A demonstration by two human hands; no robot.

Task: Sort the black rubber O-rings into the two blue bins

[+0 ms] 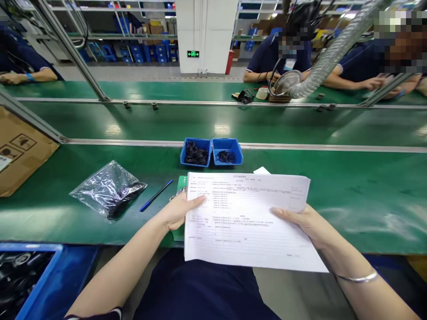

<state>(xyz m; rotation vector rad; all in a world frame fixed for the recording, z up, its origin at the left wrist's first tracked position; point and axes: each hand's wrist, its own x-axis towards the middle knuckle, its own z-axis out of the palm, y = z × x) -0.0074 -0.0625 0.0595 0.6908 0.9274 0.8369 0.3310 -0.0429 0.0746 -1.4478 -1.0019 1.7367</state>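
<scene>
A stack of printed paper sheets (pixel 247 240) is held up in front of me, over the near edge of the green bench. On its left edge, my left hand (pixel 182 209) grips it with the thumb on top. My right hand (pixel 300 220) pinches the right edge the same way, the other fingers hidden underneath. Behind the sheets, partly covered, lies a green clipboard (pixel 182 183) with a metal clip. Left of it rests a blue pen (pixel 156 195). Farther left is a clear plastic bag (pixel 106 189) with black items inside.
Two blue bins (pixel 195 163) with black cords or rings stand beyond the papers. A cardboard box (pixel 25 151) sits at the left. A blue crate (pixel 43 275) of black parts is at lower left. Co-workers sit across the bench, near a flexible duct (pixel 340 49).
</scene>
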